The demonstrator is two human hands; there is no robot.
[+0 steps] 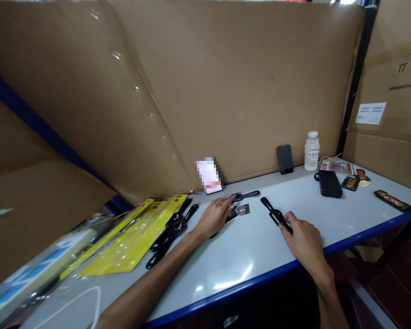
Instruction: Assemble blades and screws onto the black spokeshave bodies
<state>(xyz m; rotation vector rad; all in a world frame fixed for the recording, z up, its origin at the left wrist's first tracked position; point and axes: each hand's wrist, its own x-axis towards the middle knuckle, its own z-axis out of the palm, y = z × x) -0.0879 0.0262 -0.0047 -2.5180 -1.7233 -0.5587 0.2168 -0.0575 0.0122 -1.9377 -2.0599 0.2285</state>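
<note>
My left hand (215, 215) lies on the white table (239, 256), fingers stretched over a black tool (245, 196) and a small clear packet (242, 210) beside it. My right hand (303, 237) is closed on the near end of another black handled tool (274, 214), which points away toward the back wall. Several more black tools (173, 228) lie in a heap left of my left hand, next to yellow packaging cards (137, 240).
Cardboard sheets (205, 82) wall off the back and left. A white bottle (311, 151), a standing phone (285, 159), a black case (329, 183), snack packets (351, 182) and a flat packet (393, 200) sit at the right. The blue table edge (349, 238) runs near me.
</note>
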